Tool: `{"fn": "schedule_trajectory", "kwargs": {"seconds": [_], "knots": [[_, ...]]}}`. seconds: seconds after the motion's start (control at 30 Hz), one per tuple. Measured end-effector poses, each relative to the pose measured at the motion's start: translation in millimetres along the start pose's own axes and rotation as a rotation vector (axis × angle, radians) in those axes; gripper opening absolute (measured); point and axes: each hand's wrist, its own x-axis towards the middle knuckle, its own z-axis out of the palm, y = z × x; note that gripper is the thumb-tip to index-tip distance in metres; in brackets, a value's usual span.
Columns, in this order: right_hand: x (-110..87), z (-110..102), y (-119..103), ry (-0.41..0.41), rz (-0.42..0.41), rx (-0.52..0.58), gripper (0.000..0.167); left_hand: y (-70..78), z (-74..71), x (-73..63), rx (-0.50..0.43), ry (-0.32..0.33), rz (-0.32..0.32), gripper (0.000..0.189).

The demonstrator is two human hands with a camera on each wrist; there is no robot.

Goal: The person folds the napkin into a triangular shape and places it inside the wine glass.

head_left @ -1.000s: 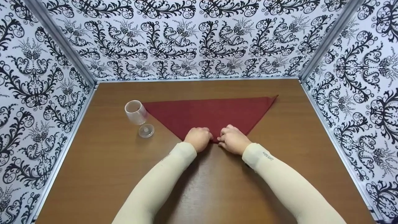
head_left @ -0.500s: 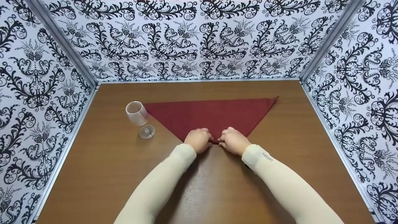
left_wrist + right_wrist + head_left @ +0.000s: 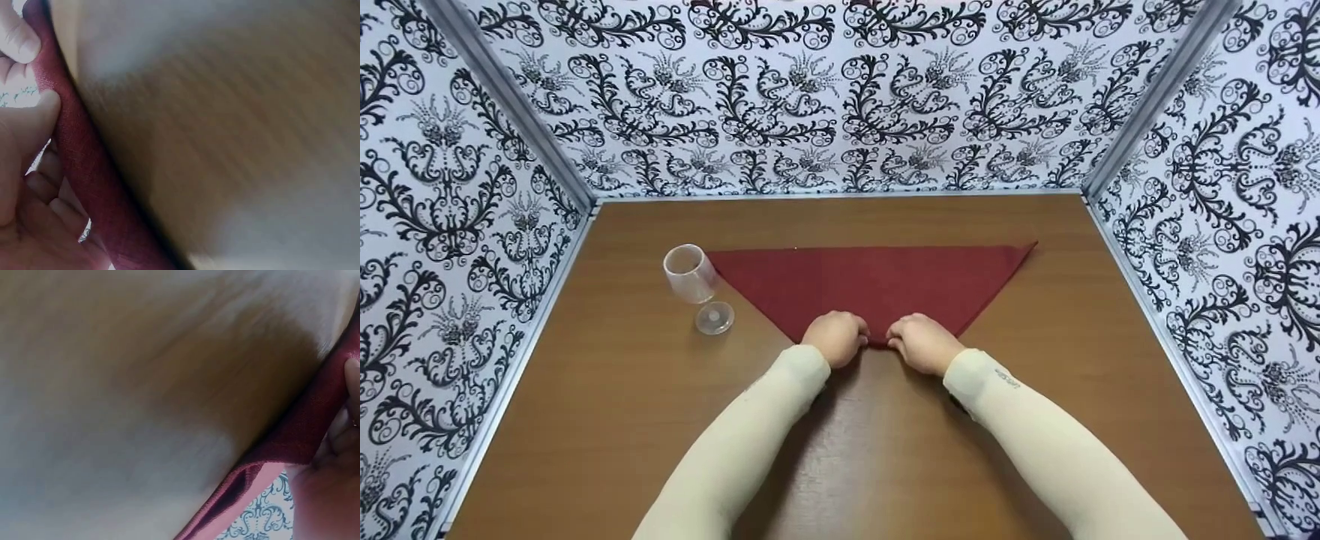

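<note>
A dark red cloth napkin point(image 3: 862, 281) lies on the table with a long straight edge at the back and pointed corners left and right. Its near edge is rolled into a narrow band, seen close up as a red roll point(image 3: 90, 163) in the left wrist view. My left hand point(image 3: 834, 337) pinches this roll, thumb on the near side and fingers behind. A short way to its right, my right hand point(image 3: 922, 343) pinches the same edge. In the right wrist view the napkin's layered hem point(image 3: 242, 478) hangs beside the right hand.
A clear stemmed glass point(image 3: 690, 276) stands at the left, close to the napkin's left corner, its round foot point(image 3: 714, 318) on the brown wooden table point(image 3: 585, 420). Patterned black-and-white walls point(image 3: 825, 97) enclose the back and both sides.
The napkin's back edge has shifted slightly toward me, and its right corner sits a little lower. Both hands stay at the near edge, fingers drawn in closer around it.
</note>
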Motion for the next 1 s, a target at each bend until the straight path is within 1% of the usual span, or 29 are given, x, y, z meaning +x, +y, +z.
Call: {"fn": "schedule_trajectory", "kwargs": {"seconds": [0.07,0.13,0.2,0.23,0.37,0.43,0.53,0.63,0.7,0.73,0.83,1.0], "knots": [[0.4,-1,0,-0.010,0.062,0.061,0.009,-1.2,-1.9,0.0,-0.058,0.000,-0.031,0.008],[1.0,-1,0,-0.003,0.093,0.089,0.006,-2.5,-2.7,-0.3,-0.085,0.006,-0.048,0.006],[1.5,-2,0,0.012,0.082,0.096,0.004,-3.3,-2.8,-0.6,-0.084,0.014,-0.052,0.005],[1.8,-3,0,0.024,0.064,0.082,0.004,-3.4,-3.1,-1.0,-0.072,0.019,-0.048,0.005],[2.8,-2,0,0.076,-0.014,-0.024,0.007,-2.3,-5.1,-1.2,0.055,0.052,-0.006,0.008],[3.3,-1,0,0.100,-0.051,-0.093,0.008,-0.7,-5.1,-1.1,0.154,0.075,0.039,0.010],[3.4,2,-1,0.117,-0.110,-0.165,0.014,2.5,-2.3,-2.8,0.295,0.113,0.113,0.015],[0.8,3,-2,0.134,-0.156,-0.194,0.020,4.6,2.7,-5.8,0.409,0.146,0.173,0.020],[-2.4,1,-3,0.133,-0.175,-0.185,0.017,4.1,5.0,-7.2,0.453,0.146,0.190,0.020],[-3.9,0,-3,0.130,-0.182,-0.177,0.015,3.3,5.5,-7.5,0.458,0.138,0.196,0.020],[-6.5,-2,-1,0.107,-0.202,-0.152,0.006,0.4,2.6,-7.6,0.420,0.089,0.198,0.020],[-6.1,-2,2,0.079,-0.194,-0.119,0.017,-2.6,-7.0,-9.1,0.320,0.011,0.178,0.038]]}}
